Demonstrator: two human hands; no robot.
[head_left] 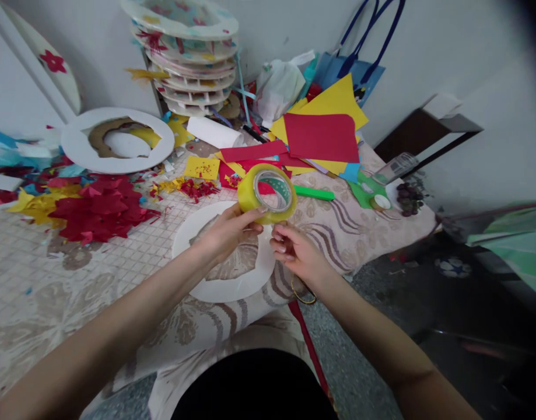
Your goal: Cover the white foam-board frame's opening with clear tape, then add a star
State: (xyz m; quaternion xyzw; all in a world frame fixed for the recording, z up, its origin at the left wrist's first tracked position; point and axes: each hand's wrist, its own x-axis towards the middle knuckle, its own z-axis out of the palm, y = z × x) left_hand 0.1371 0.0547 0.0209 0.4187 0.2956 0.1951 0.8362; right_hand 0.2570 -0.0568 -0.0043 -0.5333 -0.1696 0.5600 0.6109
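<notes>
My left hand (237, 227) grips a yellowish roll of clear packing tape (249, 189) by its lower left side, thumb on top. The roll is tilted, so its green-printed core faces me. Close under the roll's lower right edge, my right hand (296, 248) is closed, thumb and forefinger pinched together. Whatever is between those fingertips is too small to make out. Below both hands a white ring-shaped board (198, 290) with a jagged inner opening lies on the patterned cloth, partly covered by my left hand and forearm.
Red paper cut-outs (104, 207) are heaped at left, near another white ring (73, 143). Stacked decorated rings (193, 76) stand at the back. Red sheets (322, 137), a green cutter-like strip (315, 192) and a clear glass (396, 168) lie to the right. The table edge (250, 321) is near me.
</notes>
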